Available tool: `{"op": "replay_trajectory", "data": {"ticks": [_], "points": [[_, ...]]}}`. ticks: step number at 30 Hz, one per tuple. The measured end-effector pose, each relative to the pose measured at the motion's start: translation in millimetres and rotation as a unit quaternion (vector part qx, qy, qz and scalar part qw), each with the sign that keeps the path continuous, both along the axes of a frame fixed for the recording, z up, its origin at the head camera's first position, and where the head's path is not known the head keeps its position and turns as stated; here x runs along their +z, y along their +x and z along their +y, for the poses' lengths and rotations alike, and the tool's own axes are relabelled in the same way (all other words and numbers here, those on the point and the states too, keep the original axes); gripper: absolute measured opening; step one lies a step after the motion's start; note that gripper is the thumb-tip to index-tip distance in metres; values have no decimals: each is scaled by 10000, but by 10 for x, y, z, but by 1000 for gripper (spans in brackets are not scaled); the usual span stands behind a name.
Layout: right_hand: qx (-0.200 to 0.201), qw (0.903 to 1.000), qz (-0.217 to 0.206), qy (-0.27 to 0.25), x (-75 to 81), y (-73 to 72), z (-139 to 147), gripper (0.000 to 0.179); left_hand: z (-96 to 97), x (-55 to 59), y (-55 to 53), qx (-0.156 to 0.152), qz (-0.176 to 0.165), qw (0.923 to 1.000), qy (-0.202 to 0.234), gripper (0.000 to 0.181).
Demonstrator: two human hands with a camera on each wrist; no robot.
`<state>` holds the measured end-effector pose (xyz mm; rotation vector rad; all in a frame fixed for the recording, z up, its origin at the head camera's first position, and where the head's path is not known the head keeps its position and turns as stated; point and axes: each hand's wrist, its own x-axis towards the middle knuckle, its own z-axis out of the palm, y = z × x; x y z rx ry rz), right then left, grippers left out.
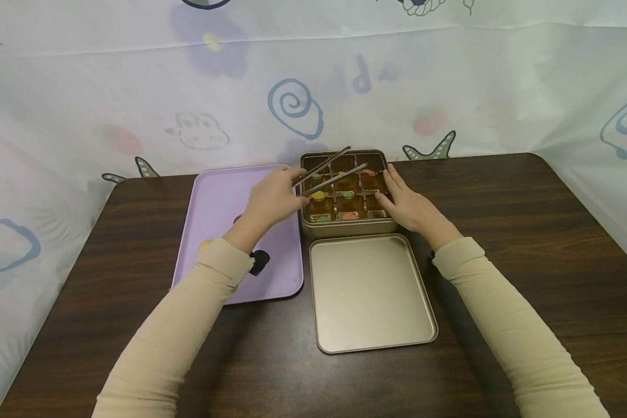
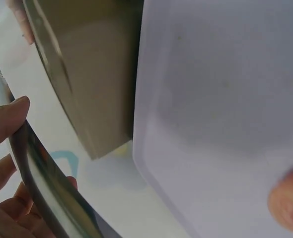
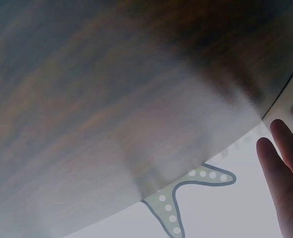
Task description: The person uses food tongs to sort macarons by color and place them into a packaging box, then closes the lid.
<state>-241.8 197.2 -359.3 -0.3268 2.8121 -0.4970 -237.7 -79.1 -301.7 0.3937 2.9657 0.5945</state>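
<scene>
The left hand grips a pair of metal tongs, their arms spread above a gold square tin. The right hand lies along the tin's right side, fingers extended, thumb over the rim; only its fingers enter the right wrist view. A brown divided insert fills the tin, its compartments holding small green, yellow and pink pieces, details too small to read; the tongs cross some of them. At left, the lilac tray is partly covered by the left arm — a yellow bit peeks past the sleeve, and a black object beside the cuff is unclear. An orange-pink round piece is cut off by the left wrist view's edge. A flat gold lid lies in front of the tin.
</scene>
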Motion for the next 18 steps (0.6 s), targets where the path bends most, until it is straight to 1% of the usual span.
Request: {"op": "replay_trajectory", "data": {"ticks": [3,6,13,18], "points": [[0,10000,0,-22,-7,0,6,72,-106,49,78,2,79,10000,37,61],[13,10000,-17,-36,-16,-1,4,73,-247,75,162,54,108,9999,27,61],[79,10000,-32,-47,-16,-7,-4,72,-690,117,404,208,-97,9997,-120,62],[39,10000,-19,6,-8,-7,15,72,-994,122,536,390,-243,9983,-354,60]]}}
